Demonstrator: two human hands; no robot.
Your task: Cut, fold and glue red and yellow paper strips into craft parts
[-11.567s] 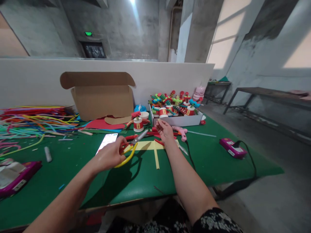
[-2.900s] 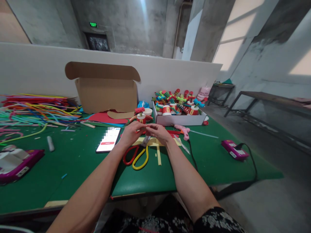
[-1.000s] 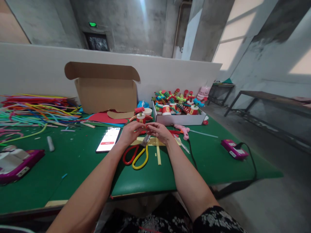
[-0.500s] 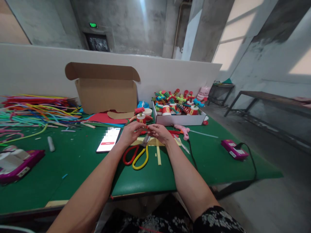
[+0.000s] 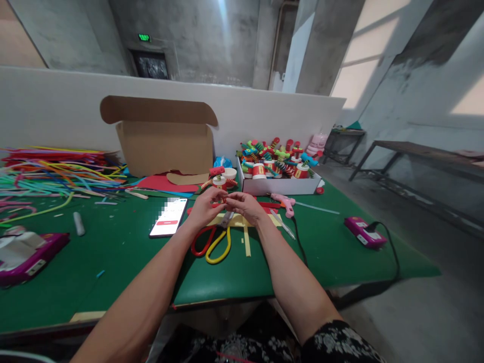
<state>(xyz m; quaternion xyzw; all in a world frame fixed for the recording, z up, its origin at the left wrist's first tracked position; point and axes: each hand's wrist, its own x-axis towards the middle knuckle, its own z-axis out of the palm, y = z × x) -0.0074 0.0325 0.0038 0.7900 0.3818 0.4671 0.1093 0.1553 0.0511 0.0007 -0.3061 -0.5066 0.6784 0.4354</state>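
My left hand (image 5: 207,205) and my right hand (image 5: 244,206) meet over the table, fingertips pinched together on a small red piece (image 5: 224,200). Fingers cover most of it, so its exact kind does not show. Just below lie scissors (image 5: 218,244) with one red and one yellow handle, blades partly under the hands. Yellow paper strips (image 5: 247,242) and red strips (image 5: 270,205) are around them. Right behind the hands stands a small figure (image 5: 218,180) with a paper-cup body and springy folded-paper arms.
A white box (image 5: 282,187) of similar colourful figures stands behind. To the right lie a pink glue gun (image 5: 284,203), a clear pen-like tool (image 5: 283,225) and a purple power strip (image 5: 365,233). Leftward are a phone (image 5: 169,218), a pipe-cleaner pile (image 5: 60,171) and an opened cardboard box (image 5: 168,148).
My hands have stayed in nearly the same spot, fingers shifting slightly on the red piece. My left hand's fingers now cover more of it. The things on the table have not moved.
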